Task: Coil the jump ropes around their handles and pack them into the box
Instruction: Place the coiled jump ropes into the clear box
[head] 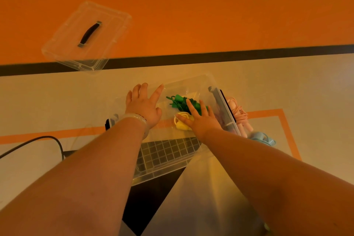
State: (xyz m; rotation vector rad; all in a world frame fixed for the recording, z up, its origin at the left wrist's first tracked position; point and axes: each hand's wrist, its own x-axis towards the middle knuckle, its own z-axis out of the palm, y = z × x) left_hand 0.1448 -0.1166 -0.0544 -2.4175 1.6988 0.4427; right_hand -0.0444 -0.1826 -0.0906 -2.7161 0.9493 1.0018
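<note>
My right hand (201, 120) lies flat, fingers straight, on the green jump rope (178, 102) and yellow jump rope (181, 120) in the box (224, 107), likely pressing the coils so they stay wound. My left hand (142, 108), fingers spread and holding nothing, probably steadies the box. The pink jump rope (240, 115) and blue jump rope (265, 139) lie just outside its right wall, beside my right forearm.

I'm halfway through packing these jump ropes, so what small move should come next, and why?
Probably lift the right hand off the green rope and reach for the pink rope beside the box. The green rope and yellow rope already lie inside it; the pink rope and blue rope lie outside.
</note>
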